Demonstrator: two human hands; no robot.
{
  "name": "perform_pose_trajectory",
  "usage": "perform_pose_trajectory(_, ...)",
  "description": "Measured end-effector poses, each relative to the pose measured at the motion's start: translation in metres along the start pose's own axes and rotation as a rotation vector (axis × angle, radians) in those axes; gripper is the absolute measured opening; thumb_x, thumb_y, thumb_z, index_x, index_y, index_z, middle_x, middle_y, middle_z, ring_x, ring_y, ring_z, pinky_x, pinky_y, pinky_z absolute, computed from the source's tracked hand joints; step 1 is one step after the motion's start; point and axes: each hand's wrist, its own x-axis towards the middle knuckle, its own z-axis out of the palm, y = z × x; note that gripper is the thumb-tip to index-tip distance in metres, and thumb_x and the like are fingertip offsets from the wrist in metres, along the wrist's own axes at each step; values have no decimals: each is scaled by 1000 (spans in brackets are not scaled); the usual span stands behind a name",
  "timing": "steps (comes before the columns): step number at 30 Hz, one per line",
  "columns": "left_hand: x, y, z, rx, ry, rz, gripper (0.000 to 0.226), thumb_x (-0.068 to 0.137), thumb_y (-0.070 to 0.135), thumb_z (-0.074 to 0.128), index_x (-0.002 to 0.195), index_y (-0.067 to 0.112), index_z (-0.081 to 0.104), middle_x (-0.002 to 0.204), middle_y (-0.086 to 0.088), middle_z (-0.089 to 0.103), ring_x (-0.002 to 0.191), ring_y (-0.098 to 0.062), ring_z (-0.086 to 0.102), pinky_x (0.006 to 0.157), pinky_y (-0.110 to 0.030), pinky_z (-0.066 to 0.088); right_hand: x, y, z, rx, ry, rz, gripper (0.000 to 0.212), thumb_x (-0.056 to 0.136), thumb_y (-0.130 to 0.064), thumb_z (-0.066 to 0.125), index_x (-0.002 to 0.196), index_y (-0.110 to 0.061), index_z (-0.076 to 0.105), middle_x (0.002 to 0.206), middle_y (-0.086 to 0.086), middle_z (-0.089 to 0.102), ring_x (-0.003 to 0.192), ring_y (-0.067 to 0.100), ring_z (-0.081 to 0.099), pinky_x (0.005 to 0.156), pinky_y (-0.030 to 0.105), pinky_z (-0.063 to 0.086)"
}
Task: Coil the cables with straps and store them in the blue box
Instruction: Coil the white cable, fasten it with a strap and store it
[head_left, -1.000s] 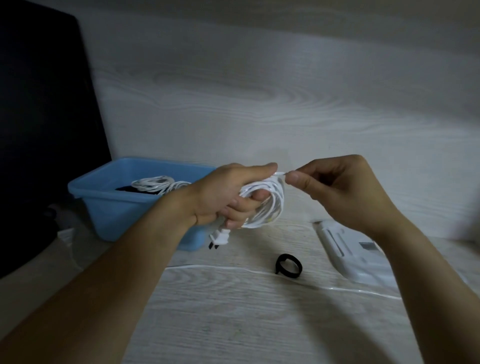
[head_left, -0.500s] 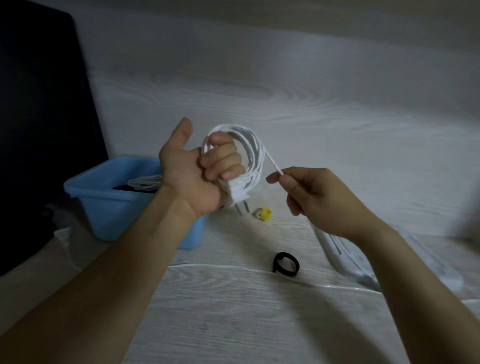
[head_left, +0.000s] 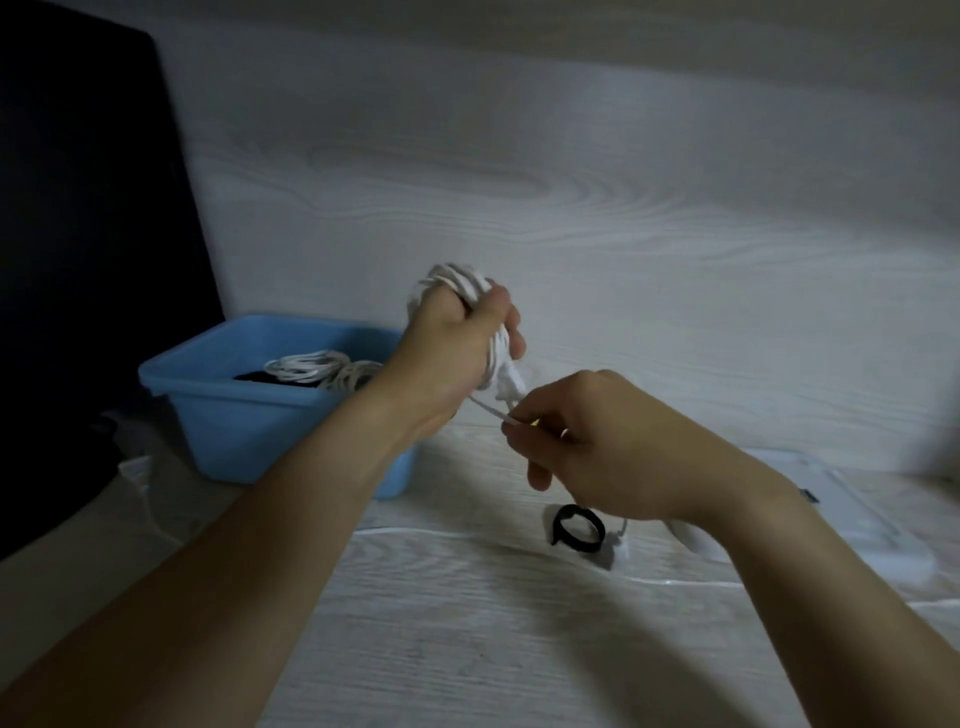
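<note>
While my left hand is raised above the table, its fingers are curled tight around a bundle of white cable, the loops bulging out over the top of the fist and more strands running down past the knuckles. From where I watch, the bundle sits just to the right of the blue box and higher than its rim. A white plug hangs from the lower end of the bundle, just above my right hand.

My right hand sits lower and nearer to me, fingers bent, pinching the loose end of the same cable between thumb and fingertips. A short taut run of cable joins the two hands, slanting up-left from the pinch toward the left fist.

Inside the blue box I can see another white coil lying over something dark; I cannot tell what the dark thing is. A black strap, curled into a ring, lies on the table below my right hand, apart from both hands. A flat white object lies on the table beyond my right wrist, partly hidden by it. A dark panel stands at far left behind the box.
</note>
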Motion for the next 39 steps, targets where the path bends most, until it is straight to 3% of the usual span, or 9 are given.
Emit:
perform_pose_trajectory(3, -3, -7, 4, 275, -139, 62, 10, 103, 15, 44, 98, 8, 49, 86, -2, 62, 80, -17, 63, 71, -27, 53, -2, 1, -8, -47, 54, 15, 20, 98, -28, 59, 86, -19, 72, 69, -3, 73, 50, -7, 57, 50, 10, 41)
perform_pose_trajectory(7, -10, -1, 5, 502, -366, 52, 40, 90, 39, 51, 90, -1, 51, 81, -21, 57, 74, -23, 55, 73, -46, 52, -4, 5, -19, -138, 243, -42, 17, 84, -36, 75, 70, -26, 73, 60, -8, 68, 63, 1, 61, 56, 17, 43)
perform_pose_trajectory(10, -14, 5, 7, 433, -497, -76, 39, 103, 26, 43, 86, -8, 53, 72, -18, 54, 67, -24, 54, 65, -36, 50, -6, 9, -28, -153, 332, -34, 33, 64, -55, 83, 57, -29, 65, 49, -15, 59, 58, -2, 58, 54, 11, 39)
perform_pose_trajectory(13, -17, 7, 4, 364, -654, -249, 53, 103, 48, 29, 74, 9, 49, 54, -5, 44, 48, -18, 41, 54, -31, 41, -9, 14, -38, -116, 399, -28, 46, 51, -68, 77, 55, -25, 61, 42, -17, 54, 48, 0, 54, 50, 10, 38)
perform_pose_trajectory(18, -17, 10, -3, 184, -738, -370, 57, 93, 62, 32, 63, 15, 44, 41, 2, 23, 34, -12, 18, 42, -22, 28, -10, 34, -43, 229, 415, -3, 38, 68, -50, 76, 64, -13, 67, 43, -9, 50, 38, 4, 39, 42, 11, 32)
perform_pose_trajectory(24, -11, 6, -4, -129, -631, -376, 49, 91, 51, 38, 53, 19, 39, 36, 5, 21, 29, -10, 18, 38, -20, 28, 0, 47, -31, 445, 314, -33, 25, 93, -28, 63, 80, -7, 69, 58, -1, 63, 51, 11, 57, 53, 20, 46)
perform_pose_trajectory(29, -5, 5, -7, -352, -413, -344, 55, 98, 42, 34, 48, 20, 39, 34, 4, 19, 27, -11, 17, 36, -19, 28, 7, 52, -20, 531, 304, -35, 16, 100, -9, 54, 102, -9, 70, 77, 6, 71, 69, 18, 69, 67, 29, 58)
perform_pose_trajectory(34, -4, 3, -2, -521, -230, -324, 54, 99, 42, 32, 51, 19, 41, 35, 4, 22, 29, -10, 20, 37, -19, 28, 17, 42, 4, 618, 296, 22, 28, 102, -13, 51, 128, -17, 61, 95, 11, 73, 80, 23, 74, 65, 39, 61)
perform_pose_trajectory(39, -4, 0, 0, -608, -221, -327, 53, 99, 40, 34, 50, 19, 39, 34, 5, 21, 28, -10, 20, 36, -20, 29, 21, 37, 10, 832, 280, 98, 30, 105, -19, 42, 119, -22, 68, 105, 7, 73, 101, 26, 69, 82, 48, 60)
